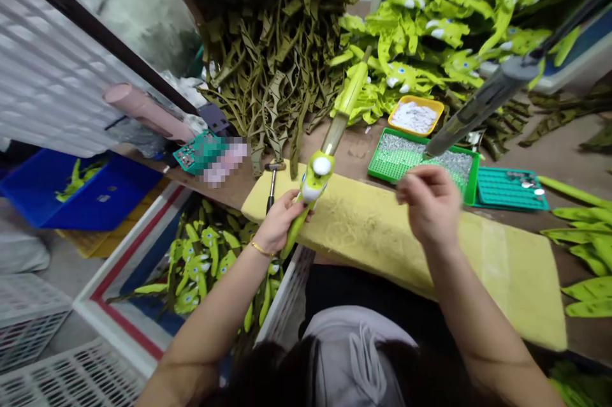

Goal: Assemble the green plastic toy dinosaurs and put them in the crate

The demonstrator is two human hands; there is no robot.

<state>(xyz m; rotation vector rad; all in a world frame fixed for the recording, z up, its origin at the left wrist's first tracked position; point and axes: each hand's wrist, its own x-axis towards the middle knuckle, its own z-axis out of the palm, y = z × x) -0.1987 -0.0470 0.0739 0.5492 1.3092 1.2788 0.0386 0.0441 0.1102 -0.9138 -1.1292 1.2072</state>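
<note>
My left hand (283,221) grips a lime-green toy part (313,182) with white patches, tilted over the near edge of the yellow foam pad (368,215). A grey-brown strip with a green section reaches from its upper end toward the back. My right hand (430,199) is raised over the pad, in front of the green tray (375,168) of small silvery pieces. Its fingers are curled together and slightly blurred; what they hold, if anything, cannot be made out. A hammer (272,184) lies at the pad's left end.
Olive strips (272,75) and lime-green parts (415,30) are heaped behind. A yellow dish (442,107) holds white pieces. A grey cylinder (478,104) slants over the green tray. Crates (124,266) and a blue bin (62,196) stand left.
</note>
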